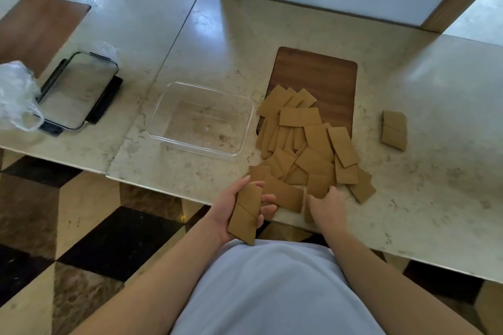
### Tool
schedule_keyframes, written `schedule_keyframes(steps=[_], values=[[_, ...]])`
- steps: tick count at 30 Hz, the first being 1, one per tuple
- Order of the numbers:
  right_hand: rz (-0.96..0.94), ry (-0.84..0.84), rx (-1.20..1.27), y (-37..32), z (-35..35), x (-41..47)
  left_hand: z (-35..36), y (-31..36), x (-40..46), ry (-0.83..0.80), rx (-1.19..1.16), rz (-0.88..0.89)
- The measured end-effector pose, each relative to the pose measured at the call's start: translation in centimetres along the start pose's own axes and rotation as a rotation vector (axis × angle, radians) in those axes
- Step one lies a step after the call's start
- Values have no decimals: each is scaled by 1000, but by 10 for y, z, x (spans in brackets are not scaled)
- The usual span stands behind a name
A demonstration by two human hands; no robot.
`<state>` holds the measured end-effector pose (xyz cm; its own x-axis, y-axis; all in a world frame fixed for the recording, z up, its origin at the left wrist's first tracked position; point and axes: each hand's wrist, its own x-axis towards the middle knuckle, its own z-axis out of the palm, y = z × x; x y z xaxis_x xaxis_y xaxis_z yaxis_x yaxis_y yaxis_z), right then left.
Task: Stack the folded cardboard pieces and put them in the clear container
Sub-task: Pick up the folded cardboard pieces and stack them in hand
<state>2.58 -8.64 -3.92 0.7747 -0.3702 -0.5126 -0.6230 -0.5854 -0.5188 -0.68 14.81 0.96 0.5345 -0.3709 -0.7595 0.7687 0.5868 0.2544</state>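
Gathering was in hand: the left hand [239, 209] clasped a small cardboard stack [245, 215] at lower centre, the right hand [325, 205] pinched a piece [317, 185] from the pile [307, 141]. Next, add it; the container [201, 119] at centre sat empty.

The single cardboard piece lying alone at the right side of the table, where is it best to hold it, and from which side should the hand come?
Grip the lone cardboard piece across its two long edges, coming from above with the right hand, which is nearer. It lies flat on the marble table, apart from the pile, so nothing crowds those edges. Being thin, it may first need one edge lifted.
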Motion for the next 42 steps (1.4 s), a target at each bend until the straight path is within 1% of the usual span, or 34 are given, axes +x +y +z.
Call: schedule_keyframes(steps=[4, 7, 10, 12, 15, 17, 19, 21, 24, 27, 29, 31, 33, 34, 35, 36, 37, 38, 39, 40, 41, 42], values=[[35, -50, 376, -7, -20, -15, 6, -3, 11, -6, 26, -30], [125, -162, 596, -20, -34, -21, 19, -5, 24, -15, 48, -16], [207, -283, 744, -28, -42, -26, 34, -3, 35, -6, 113, 47], [259, -310, 783, -31, -48, -30, 45, -10, 39, 1, 129, 68], [324, -296, 867, -39, -55, -34, 57, -17, 42, -49, 152, 59], [292, -263, 813, -43, -54, -30, 62, -17, 42, -85, 183, 30], [273, -266, 837, -42, -53, -30, 61, -19, 40, -90, 153, 52], [262, -282, 913, -39, -53, -30, 58, -22, 39, -69, 147, 139], [228, -336, 900, -40, -49, -38, 53, -24, 37, -56, 140, 254], [249, -484, 830, -47, -40, -49, 52, -20, 34, -106, 91, 331], [268, -627, 702, -48, -36, -56, 49, -19, 36, -51, 56, 362], [268, -793, 553, -46, -34, -63, 43, -17, 38, 13, 7, 350], [197, -907, 401, -44, -35, -65, 38, -15, 38, 15, -41, 338], [149, -920, 348, -43, -37, -63, 36, -14, 36, 21, -55, 332], [121, -893, 352, -41, -39, -58, 36, -12, 34, 26, -65, 312], [127, -809, 434, -40, -41, -52, 35, -11, 30, 28, -72, 285], [150, -665, 559, -39, -42, -45, 32, -10, 28, 26, -88, 265], [142, -480, 628, -35, -42, -36, 29, -11, 27, 19, -126, 243], [78, -296, 575, -31, -42, -27, 24, -12, 25, 12, -189, 226], [-32, -161, 404, -28, -38, -19, 19, -12, 22, -7, -247, 206], [-154, -93, 219, -25, -32, -13, 13, -13, 19, -33, -280, 186], [-253, -89, 71, -24, -25, -10, 8, -13, 16, -64, -282, 168]])
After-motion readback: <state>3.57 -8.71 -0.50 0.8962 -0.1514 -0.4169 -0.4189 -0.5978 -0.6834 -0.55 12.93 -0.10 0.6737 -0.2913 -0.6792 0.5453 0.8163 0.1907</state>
